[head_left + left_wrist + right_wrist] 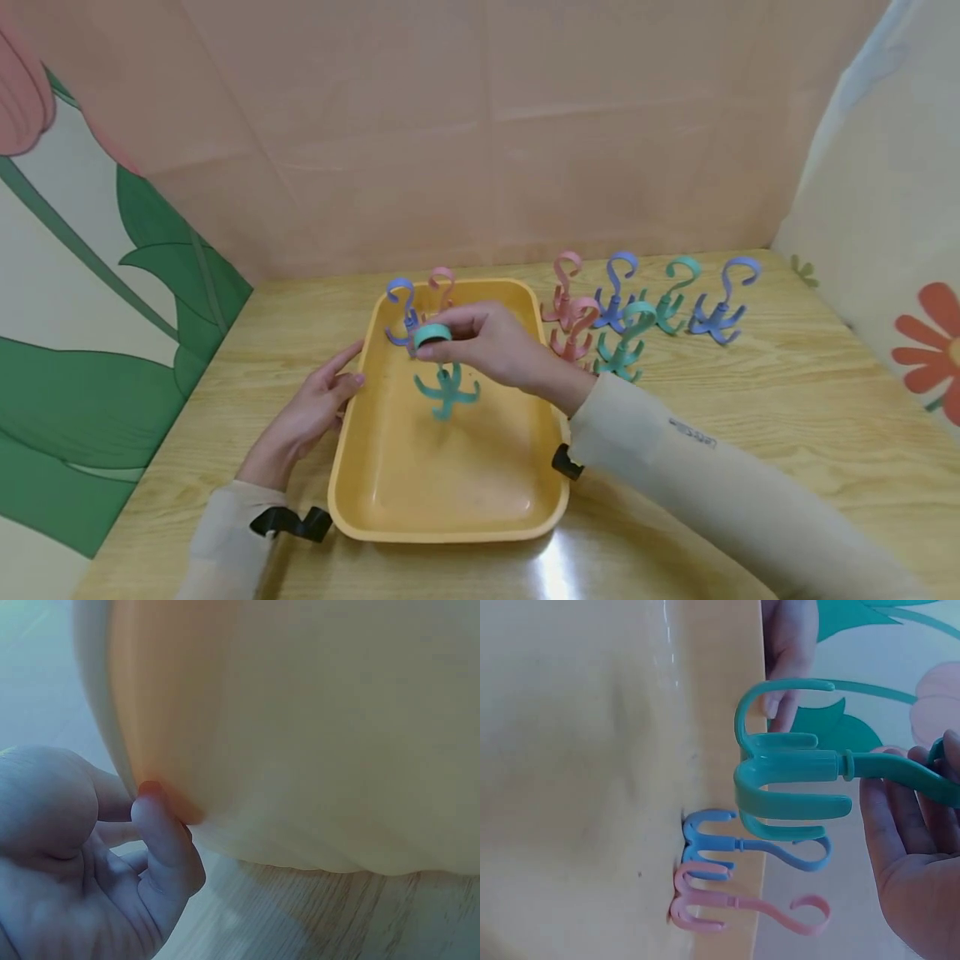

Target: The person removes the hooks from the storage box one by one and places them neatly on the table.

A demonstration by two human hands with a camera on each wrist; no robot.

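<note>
Above a yellow plastic tray [450, 492], my right hand [498, 346] grips a green swivel hook [446, 387] by its curved top. Its several prongs hang beneath the hand, apart from the tray floor in the right wrist view. My left hand [303, 417] holds the tray's left rim, with thumb and finger at the edge in the left wrist view. Inside the tray's far end stand a blue hook [709, 844] and a pink hook [705, 898], side by side; the right hand partly hides them in the head view.
Right of the tray, several more hooks stand on the wooden table [750, 433]: pink hooks [564, 292], blue hooks [718, 321] and green hooks [622, 358]. A pink-covered wall [487, 167] rises behind, and flower-patterned panels flank both sides.
</note>
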